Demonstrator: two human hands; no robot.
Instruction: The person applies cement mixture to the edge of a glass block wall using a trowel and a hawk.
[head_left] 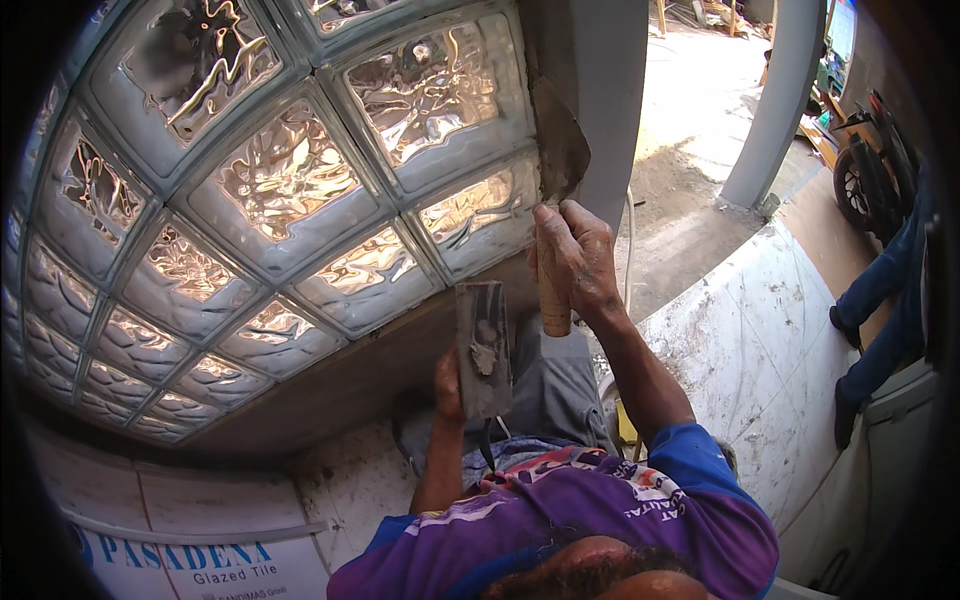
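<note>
Gripping a pointing trowel with a thin grey metal blade (562,145) and a cylindrical tan wooden handle (556,315), the person's dusty right hand (578,258), in the head view, is raised beside a wall of square clear rippled glass blocks (280,185). Its fingers are closed around the upper part of the handle. The blade points upward, alongside the border between the wall's right edge and a broad smooth grey column (605,110). Lower and to the left, the left hand (449,388) grips a flat rectangular grey board (484,398) at its left side; its fingers seem to curl behind the board, which largely hides them. A small lump of pale grey paste (484,358) adheres to the board's face. Below are the person's purple printed shirt with blue sleeves (600,500) and grey trousers (565,390). At lower left lies a white carton with blue lettering (185,555). To the right, a pale, stained floor (730,330) extends toward another person's legs in dark blue trousers (885,300); a black spoked wheel (856,185) stands above them near the rim.
</note>
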